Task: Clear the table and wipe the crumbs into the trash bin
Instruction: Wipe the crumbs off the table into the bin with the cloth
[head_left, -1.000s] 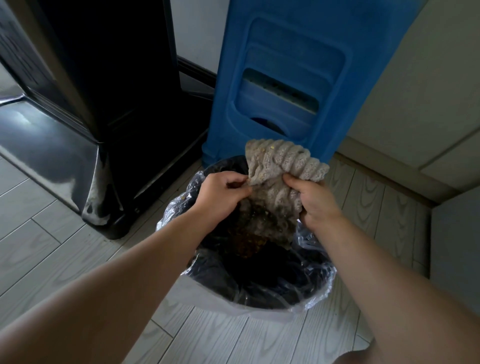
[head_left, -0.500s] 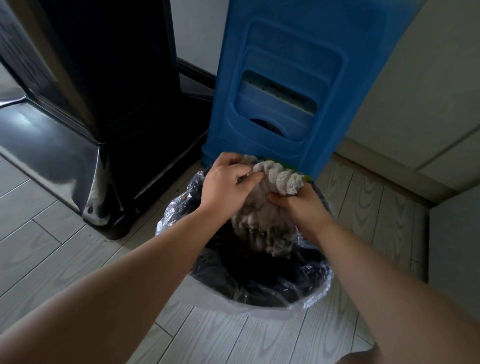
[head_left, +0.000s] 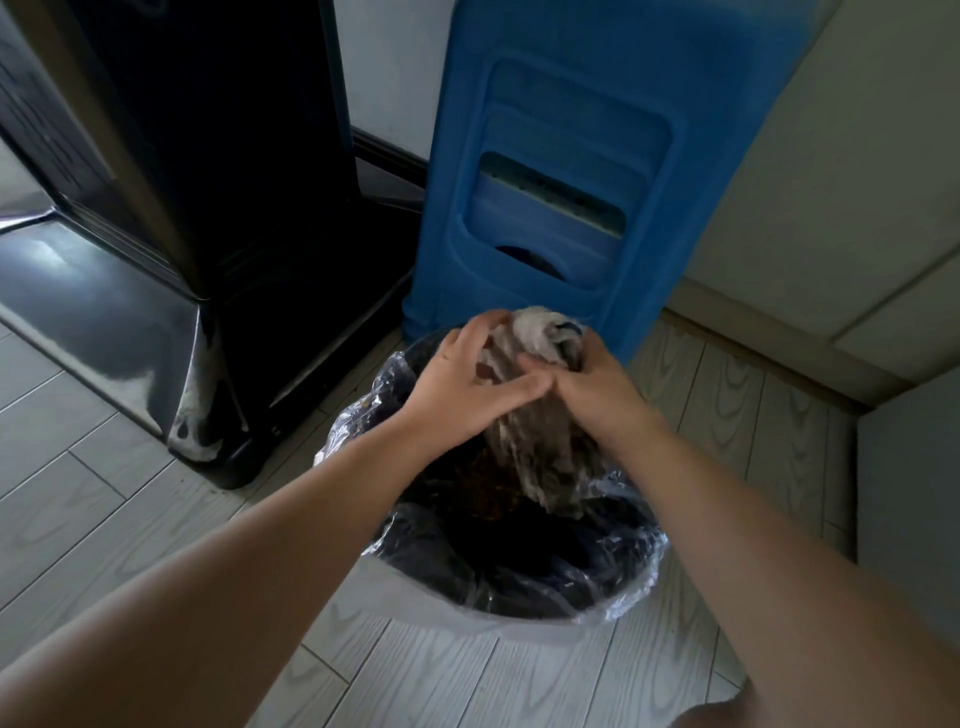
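Over the far rim of the bin (head_left: 498, 621), both hands meet on the cloth (head_left: 535, 447). The left hand (head_left: 462, 384) grips its bunched top from the left; the right hand (head_left: 597, 387) clamps it from the right, thumbs touching. Its long axis runs straight down, the loose end hanging below the hands inside the bin's mouth, above dark waste in the liner (head_left: 634, 582). Neither hand is nearer. Any shake should probably stay vertical, so crumbs fall inside. No readable writing shows.
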